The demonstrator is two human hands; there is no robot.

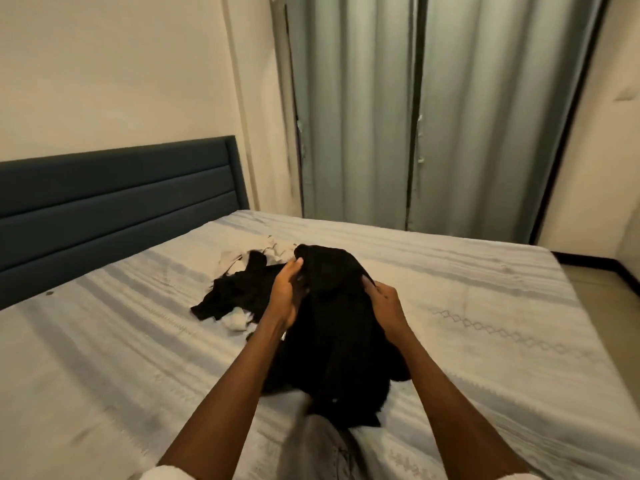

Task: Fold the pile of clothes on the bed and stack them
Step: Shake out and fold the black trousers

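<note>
Black garment: held up above the near middle of the bed, bunched, lower end trailing onto the sheet; no fold visible. Left hand grips its upper left edge, fingers curled in the cloth; right hand pinches the upper right edge. Remaining pile, dark and white pieces, lies loose just beyond, to the left. No folded stack in view. Judgement: task barely begun.

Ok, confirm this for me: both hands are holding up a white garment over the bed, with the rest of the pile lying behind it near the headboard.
Not quite: the head view shows the garment held by the left hand and right hand is black, not white. The rest stands.
</note>
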